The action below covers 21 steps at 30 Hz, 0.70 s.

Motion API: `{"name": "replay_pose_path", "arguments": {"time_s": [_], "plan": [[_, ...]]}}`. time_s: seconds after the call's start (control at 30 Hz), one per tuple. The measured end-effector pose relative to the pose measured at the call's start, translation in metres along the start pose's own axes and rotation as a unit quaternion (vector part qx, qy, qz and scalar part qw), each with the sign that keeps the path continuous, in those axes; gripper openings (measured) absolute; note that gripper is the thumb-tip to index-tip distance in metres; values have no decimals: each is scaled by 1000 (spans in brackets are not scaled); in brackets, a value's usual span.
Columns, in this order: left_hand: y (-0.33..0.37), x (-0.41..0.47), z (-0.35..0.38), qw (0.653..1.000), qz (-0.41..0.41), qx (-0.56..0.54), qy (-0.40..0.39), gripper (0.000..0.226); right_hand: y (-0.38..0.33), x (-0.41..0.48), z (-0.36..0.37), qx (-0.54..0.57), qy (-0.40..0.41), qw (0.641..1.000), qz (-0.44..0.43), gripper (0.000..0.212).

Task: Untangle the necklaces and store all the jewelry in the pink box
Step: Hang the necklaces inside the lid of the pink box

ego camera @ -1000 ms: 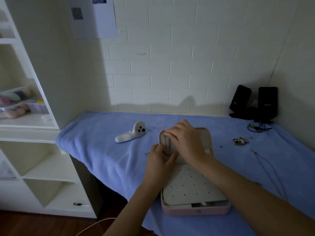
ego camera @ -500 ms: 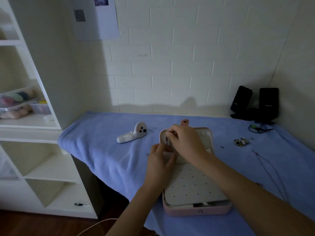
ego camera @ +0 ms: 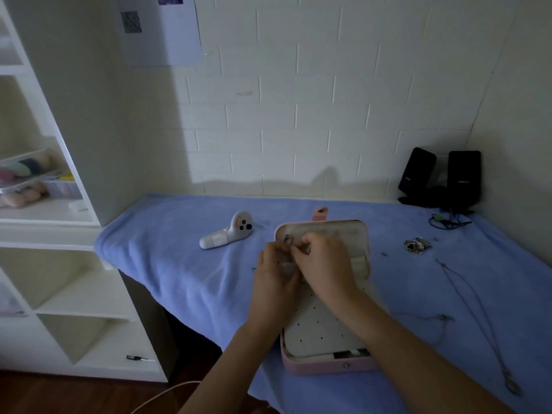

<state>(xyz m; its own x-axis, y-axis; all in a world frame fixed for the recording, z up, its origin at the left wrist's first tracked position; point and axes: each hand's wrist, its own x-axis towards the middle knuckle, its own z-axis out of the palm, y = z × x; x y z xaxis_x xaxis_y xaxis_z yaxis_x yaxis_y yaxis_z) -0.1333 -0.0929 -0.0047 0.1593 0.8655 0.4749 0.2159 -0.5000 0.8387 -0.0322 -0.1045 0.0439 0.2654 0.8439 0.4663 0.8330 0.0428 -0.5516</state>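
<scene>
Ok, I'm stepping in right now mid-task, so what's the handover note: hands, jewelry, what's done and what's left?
Left hand and right hand: both pinch a small piece over the lid of the open box. The piece is too small to identify.
On the cloth, right of the box: a jewelry pile, a long necklace and a shorter chain.
Done: the box is open. The hands hide anything already stored in the lid.
Left: place this piece, then store the pile, necklace and chain.
</scene>
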Motion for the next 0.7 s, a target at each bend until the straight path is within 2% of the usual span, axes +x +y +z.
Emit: {"name": "replay_pose_path", "arguments": {"time_s": [0.23, 0.4, 0.53, 0.7], "plan": [[6, -3, -1, 998, -26, -59, 10, 22, -1, -4, 1, -45, -31, 999, -1, 16], [6, -2, 1, 994, -45, -95, 35, 36, 6, -1, -10, -59, -94, 993, -26, 20], [2, 0, 2, 991, -73, -106, 35, 43, 19, 1, -30, -1, -131, 991, -39, 20], [3, 4, 3, 994, -84, -64, 36, 24, 21, 7, -40, 67, -103, 992, -21, 20]]}}
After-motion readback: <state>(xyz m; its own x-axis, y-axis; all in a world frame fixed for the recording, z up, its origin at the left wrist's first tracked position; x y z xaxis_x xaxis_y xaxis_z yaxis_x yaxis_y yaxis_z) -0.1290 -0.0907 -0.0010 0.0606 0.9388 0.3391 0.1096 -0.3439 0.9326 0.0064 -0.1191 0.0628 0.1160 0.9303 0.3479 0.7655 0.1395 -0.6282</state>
